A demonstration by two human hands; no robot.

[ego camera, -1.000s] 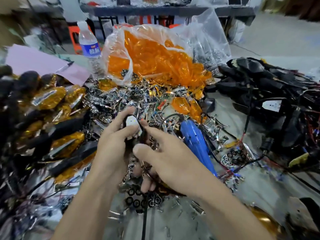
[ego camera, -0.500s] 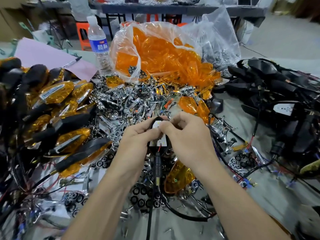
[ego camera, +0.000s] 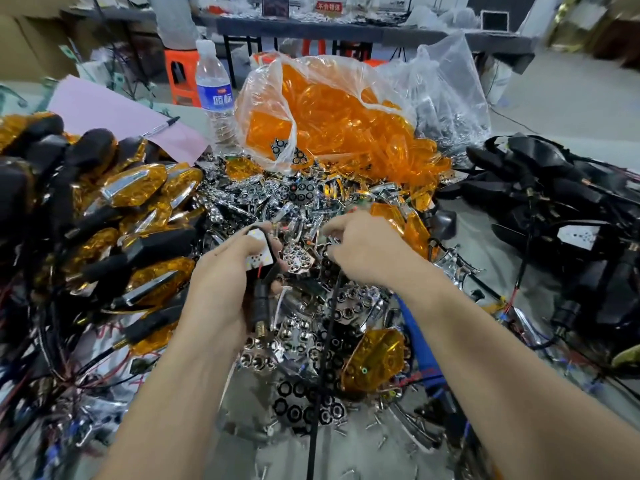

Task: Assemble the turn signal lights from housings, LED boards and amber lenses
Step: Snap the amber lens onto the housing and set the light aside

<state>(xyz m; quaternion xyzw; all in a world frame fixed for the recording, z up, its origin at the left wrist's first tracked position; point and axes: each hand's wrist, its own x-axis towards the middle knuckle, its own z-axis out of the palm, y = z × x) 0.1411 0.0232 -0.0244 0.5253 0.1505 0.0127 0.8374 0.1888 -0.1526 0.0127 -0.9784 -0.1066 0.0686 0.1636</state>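
Observation:
My left hand [ego camera: 221, 282] grips a black housing with a white LED board [ego camera: 259, 252] set in its face and a black stem hanging below. My right hand [ego camera: 363, 251] reaches into the heap of chrome reflector pieces [ego camera: 298, 261] in front of it, its fingertips curled into the pile; what they pinch, if anything, is hidden. A loose amber lens [ego camera: 375, 358] lies under my right forearm. A clear bag of amber lenses [ego camera: 332, 123] stands behind the heap.
Finished amber-and-black lights [ego camera: 114, 216] are stacked at the left. Black housings with wires [ego camera: 554, 216] pile up at the right. A water bottle [ego camera: 213, 95], pink paper [ego camera: 114, 116] with a pen, and a blue tool [ego camera: 420, 348] are also here.
My right hand has left the housing and moved right and forward into the chrome pile. My left hand still holds the housing with the board, now tilted a little left.

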